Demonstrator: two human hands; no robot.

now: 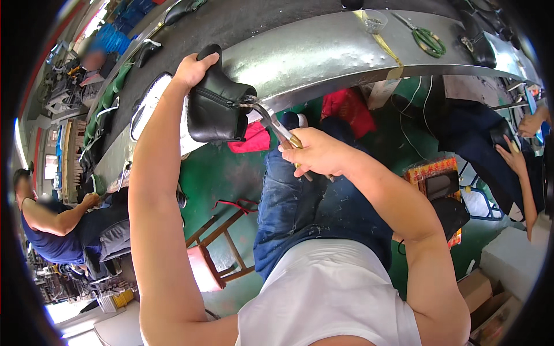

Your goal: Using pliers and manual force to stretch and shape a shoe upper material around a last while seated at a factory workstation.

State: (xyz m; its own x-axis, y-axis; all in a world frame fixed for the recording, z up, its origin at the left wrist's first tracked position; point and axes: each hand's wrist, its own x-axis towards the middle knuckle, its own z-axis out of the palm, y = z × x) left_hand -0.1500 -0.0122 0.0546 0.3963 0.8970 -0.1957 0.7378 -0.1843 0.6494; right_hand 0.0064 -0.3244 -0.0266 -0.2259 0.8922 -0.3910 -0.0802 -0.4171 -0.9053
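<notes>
A black leather ankle boot [216, 106] is held up by my left hand [194, 70], whose fingers close round its upper end at the bench edge. The boot's opening is turned toward my right. My right hand [314, 151] is wrapped round the handles of metal pliers [274, 122]. The jaws of the pliers meet the edge of the boot's opening; exactly what they pinch there is too small to tell.
A metal-edged bench [300, 49] curves across the front, bearing green-handled scissors [428, 41], a clear plastic cup [374, 22] and another black boot [479, 49]. Below stands a wooden stool [210, 268]. One person [57, 222] sits at left; another person's hand [511, 155] shows at right.
</notes>
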